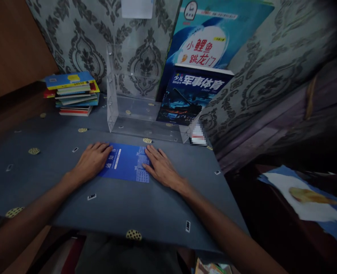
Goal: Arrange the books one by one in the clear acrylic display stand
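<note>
A blue booklet point(127, 163) with white print lies flat on the dark cloth-covered table, its lettering turned sideways. On its left end rests my left hand point(92, 160), palm down with the fingers stretched out over the edge. My right hand point(162, 165) lies flat at the opposite end, fingers spread, the thumb and fingertips touching the booklet's right edge. Just behind both hands stands a clear acrylic rack point(145, 131). A dark blue book point(193, 95) with a tank on its cover leans in the rack's right part.
A taller teal picture book point(202, 42) stands behind the dark one. At the back left is a stack of books point(75, 93). Patterned curtains point(84, 49) hang behind the table point(51, 167). A blue and white cloth point(296, 194) lies lower on the right, beyond the table edge.
</note>
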`<action>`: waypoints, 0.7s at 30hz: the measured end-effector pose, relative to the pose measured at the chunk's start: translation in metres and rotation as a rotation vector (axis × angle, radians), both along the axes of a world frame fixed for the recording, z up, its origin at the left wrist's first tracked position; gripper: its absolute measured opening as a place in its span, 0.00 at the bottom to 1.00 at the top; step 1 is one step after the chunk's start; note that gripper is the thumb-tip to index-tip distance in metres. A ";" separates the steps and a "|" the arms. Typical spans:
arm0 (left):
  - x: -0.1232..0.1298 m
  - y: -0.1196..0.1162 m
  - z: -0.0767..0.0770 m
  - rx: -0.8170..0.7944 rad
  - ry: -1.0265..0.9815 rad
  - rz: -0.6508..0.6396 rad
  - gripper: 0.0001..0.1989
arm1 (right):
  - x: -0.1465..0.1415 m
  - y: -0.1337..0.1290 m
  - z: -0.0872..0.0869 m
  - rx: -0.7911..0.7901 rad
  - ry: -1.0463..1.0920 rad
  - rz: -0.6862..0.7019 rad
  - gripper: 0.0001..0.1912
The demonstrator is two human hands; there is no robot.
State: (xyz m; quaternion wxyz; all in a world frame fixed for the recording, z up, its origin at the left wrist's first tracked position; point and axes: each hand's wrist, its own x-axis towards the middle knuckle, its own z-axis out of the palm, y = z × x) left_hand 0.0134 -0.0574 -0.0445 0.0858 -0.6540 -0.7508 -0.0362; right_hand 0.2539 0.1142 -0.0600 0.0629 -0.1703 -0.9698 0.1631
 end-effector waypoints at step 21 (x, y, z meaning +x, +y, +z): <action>0.007 -0.095 -0.012 0.183 -0.087 -0.122 0.20 | -0.028 -0.074 0.019 0.018 -0.002 0.299 0.31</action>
